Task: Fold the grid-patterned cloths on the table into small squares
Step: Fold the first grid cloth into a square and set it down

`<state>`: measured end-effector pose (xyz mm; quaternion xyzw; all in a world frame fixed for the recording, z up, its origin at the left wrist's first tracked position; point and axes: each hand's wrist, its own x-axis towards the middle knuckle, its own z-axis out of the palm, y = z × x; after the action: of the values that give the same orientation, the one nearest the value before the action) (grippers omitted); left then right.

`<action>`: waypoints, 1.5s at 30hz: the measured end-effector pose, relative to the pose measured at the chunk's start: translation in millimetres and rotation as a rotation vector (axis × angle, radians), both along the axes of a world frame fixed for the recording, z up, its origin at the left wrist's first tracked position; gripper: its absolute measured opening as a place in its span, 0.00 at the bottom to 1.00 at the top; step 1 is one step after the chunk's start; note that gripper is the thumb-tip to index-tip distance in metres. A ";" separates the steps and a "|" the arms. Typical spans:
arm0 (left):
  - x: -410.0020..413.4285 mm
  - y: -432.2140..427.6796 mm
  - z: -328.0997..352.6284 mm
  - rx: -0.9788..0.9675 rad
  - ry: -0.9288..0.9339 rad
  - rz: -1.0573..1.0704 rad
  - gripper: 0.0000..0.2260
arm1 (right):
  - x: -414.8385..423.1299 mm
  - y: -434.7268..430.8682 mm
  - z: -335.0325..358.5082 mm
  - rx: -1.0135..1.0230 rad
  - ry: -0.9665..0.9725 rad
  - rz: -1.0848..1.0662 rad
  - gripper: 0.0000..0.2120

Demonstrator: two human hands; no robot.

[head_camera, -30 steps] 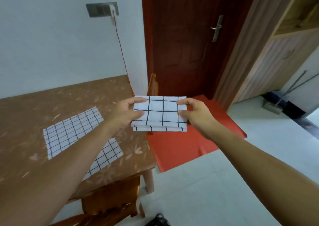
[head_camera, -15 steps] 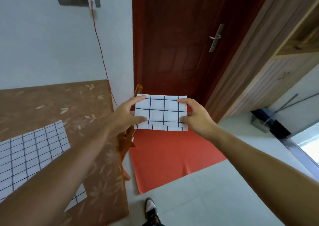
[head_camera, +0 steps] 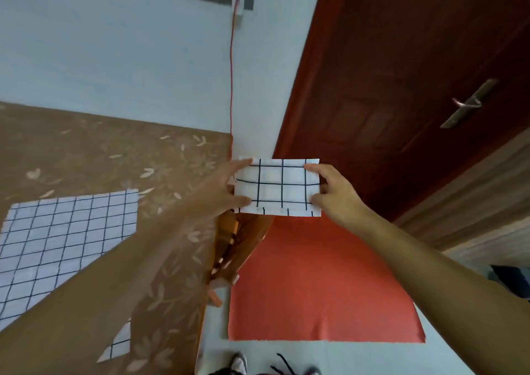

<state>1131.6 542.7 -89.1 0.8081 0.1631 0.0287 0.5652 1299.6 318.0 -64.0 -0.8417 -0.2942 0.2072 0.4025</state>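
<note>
A folded white cloth with a black grid [head_camera: 276, 187] is held up in the air, just past the table's right edge and over the floor. My left hand [head_camera: 219, 191] pinches its left side and my right hand [head_camera: 334, 195] pinches its right side. A larger grid-patterned cloth [head_camera: 66, 240] lies flat on the brown floral table [head_camera: 114, 156], to the left of my left forearm. One corner of it [head_camera: 117, 343] shows below that forearm, which hides the middle part.
A red mat [head_camera: 315, 283] lies on the pale floor right of the table. A dark red door [head_camera: 401, 73] with a metal handle [head_camera: 467, 103] stands behind. A red cable [head_camera: 231, 68] hangs from a wall socket. Wooden chair parts [head_camera: 229, 248] show beside the table edge.
The view has swung left and tilted, so the table and flat cloth fill more of the left. Both hands still hold the folded cloth, now nearer the table's edge.
</note>
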 end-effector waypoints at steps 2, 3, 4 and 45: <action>-2.4 13.4 -7.6 -0.015 0.011 0.111 0.32 | 13.2 26.9 -9.1 -0.001 -0.013 0.080 0.34; -4.0 19.9 -11.7 -0.027 0.022 0.176 0.29 | 19.6 40.4 -13.7 -0.002 -0.024 0.123 0.33; -6.4 25.6 -15.0 -0.033 0.020 0.236 0.26 | 26.5 53.7 -19.5 0.008 -0.027 0.166 0.33; -8.5 -8.3 -113.7 0.103 0.557 1.288 0.36 | 62.4 348.1 -137.6 -0.337 -0.160 1.407 0.33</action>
<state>1123.1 534.4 -202.8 0.5535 0.7465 0.1572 0.3340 1362.0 666.2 -201.6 -0.5163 -0.7585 0.3973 0.0159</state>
